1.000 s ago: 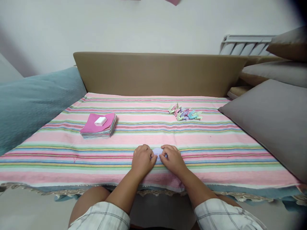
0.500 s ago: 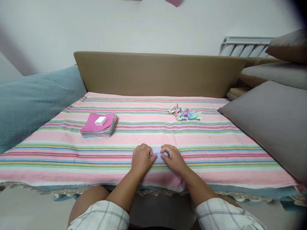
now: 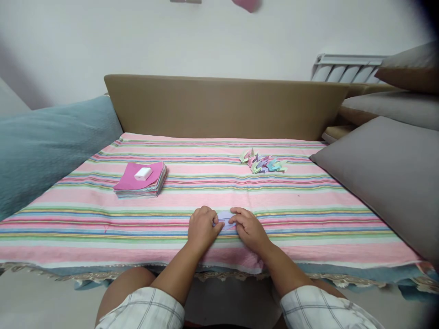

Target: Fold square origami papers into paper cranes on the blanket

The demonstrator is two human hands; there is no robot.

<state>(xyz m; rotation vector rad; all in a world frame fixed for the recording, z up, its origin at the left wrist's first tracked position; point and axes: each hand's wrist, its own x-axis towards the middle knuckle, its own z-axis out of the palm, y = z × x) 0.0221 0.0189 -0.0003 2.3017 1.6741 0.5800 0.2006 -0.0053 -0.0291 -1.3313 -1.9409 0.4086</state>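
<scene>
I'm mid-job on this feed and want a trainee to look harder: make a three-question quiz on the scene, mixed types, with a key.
1. Multiple choice: what sits on top of the stack?
A: a cup
B: a white block
C: a pair of scissors

2. True or false: in the picture, the folded pieces lie to the right of the stack.

3. Fill in the colour: the left hand and the right hand both touch one small ____ paper.

Key: 1. B; 2. True; 3. Lilac (pale purple).
</scene>
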